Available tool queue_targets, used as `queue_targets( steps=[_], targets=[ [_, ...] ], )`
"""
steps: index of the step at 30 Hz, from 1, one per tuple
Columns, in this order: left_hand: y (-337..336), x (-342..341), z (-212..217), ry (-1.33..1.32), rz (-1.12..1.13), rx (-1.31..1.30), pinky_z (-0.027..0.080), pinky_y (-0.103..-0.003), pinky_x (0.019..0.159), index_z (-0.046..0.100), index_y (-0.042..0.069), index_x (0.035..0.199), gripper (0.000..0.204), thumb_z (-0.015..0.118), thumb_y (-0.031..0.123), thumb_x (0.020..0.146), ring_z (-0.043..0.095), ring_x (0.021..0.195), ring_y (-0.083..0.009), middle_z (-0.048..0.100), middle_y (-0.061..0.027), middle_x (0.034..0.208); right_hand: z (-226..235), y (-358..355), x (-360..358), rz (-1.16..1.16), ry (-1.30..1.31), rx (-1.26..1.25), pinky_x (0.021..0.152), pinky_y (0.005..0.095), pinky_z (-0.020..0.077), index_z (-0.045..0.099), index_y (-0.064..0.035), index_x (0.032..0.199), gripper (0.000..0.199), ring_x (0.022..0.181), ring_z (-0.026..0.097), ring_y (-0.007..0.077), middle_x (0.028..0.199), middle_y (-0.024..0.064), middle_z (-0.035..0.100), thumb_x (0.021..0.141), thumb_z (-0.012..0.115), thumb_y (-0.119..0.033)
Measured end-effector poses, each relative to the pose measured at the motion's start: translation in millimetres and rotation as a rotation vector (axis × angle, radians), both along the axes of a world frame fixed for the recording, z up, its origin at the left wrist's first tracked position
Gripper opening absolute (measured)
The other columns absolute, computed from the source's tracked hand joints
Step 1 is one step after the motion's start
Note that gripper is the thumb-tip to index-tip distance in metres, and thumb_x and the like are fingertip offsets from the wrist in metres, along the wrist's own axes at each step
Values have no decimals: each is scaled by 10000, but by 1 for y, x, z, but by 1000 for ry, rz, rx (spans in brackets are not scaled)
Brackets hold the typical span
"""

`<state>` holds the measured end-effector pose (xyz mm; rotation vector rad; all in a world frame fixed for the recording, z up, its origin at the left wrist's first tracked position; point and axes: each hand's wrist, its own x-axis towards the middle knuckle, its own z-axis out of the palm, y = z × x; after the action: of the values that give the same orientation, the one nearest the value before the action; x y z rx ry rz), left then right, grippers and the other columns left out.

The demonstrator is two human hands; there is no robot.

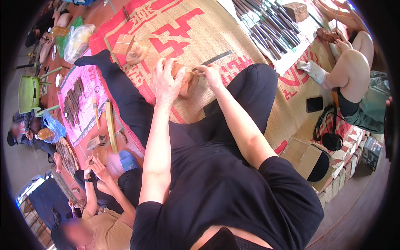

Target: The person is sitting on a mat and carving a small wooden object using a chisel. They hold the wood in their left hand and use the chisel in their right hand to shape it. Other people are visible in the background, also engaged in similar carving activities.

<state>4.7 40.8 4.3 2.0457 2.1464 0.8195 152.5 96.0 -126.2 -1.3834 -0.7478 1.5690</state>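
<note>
Between my legs, a reddish-brown piece of carved wood (190, 84) rests on the woven mat. My left hand (166, 81) is curled over its left side, fingers bent around it and holding it. At its right side my right hand (211, 76) is closed, fingertips pinched around a thin dark tool whose end meets the wood. The tool's kind is too small to make out. A long flat dark strip (214, 58) lies on the mat just beyond my right hand. Farther left sit a rounded wood piece (136, 53) and a squarish block marked with lines (123, 43).
Many dark-handled tools (273, 31) lie on white sheeting at the far right, beside a wooden block (296, 11). A person (354, 62) sits there working. A phone (314, 105) and cardboard box (306, 160) lie right. Left are a pink cloth with tools (81, 104) and another person (100, 200).
</note>
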Motion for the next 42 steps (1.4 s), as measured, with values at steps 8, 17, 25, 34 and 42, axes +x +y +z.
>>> queue_targets(
  steps=[8, 17, 25, 34, 42],
  targets=[
    [0, 1, 4, -39, -13, -21, 483, -412, 857, 607, 169, 1119, 344, 652, 370, 842, 579, 1048, -302, 551, -83, 1164, 0, 2, 9, -1, -129, -42, 520, 237, 413, 639, 0, 700, 160, 534, 537, 100, 635, 52, 621, 740, 721, -132],
    [1, 4, 5, -29, -2, -23, 484, -410, 853, 612, 169, 1110, 338, 668, 355, 834, 578, 1051, -303, 551, -85, 1156, -8, -1, 9, 28, -12, -53, 523, 262, 447, 654, 25, 781, 182, 551, 573, 136, 684, 73, 643, 765, 722, -144],
    [1, 1, 3, -13, 3, -6, 482, -409, 858, 608, 171, 1115, 350, 665, 368, 832, 579, 1056, -300, 550, -83, 1166, 6, -9, -3, 114, 9, -68, 553, 239, 429, 638, 15, 748, 206, 585, 569, 118, 681, 66, 640, 755, 737, -165],
    [1, 0, -2, 2, 6, 13, 486, -415, 849, 613, 178, 1107, 332, 667, 358, 833, 582, 1049, -298, 552, -81, 1166, -2, -2, -1, 48, -82, -2, 561, 246, 457, 668, 4, 725, 167, 590, 597, 127, 710, 71, 658, 747, 723, -152],
    [0, 4, 3, -9, 9, -6, 485, -408, 850, 616, 167, 1097, 327, 672, 342, 826, 584, 1041, -295, 557, -80, 1155, 9, 3, 11, 55, -363, -44, 582, 251, 467, 684, 14, 743, 172, 595, 599, 131, 684, 57, 651, 762, 704, -155]
  ],
)
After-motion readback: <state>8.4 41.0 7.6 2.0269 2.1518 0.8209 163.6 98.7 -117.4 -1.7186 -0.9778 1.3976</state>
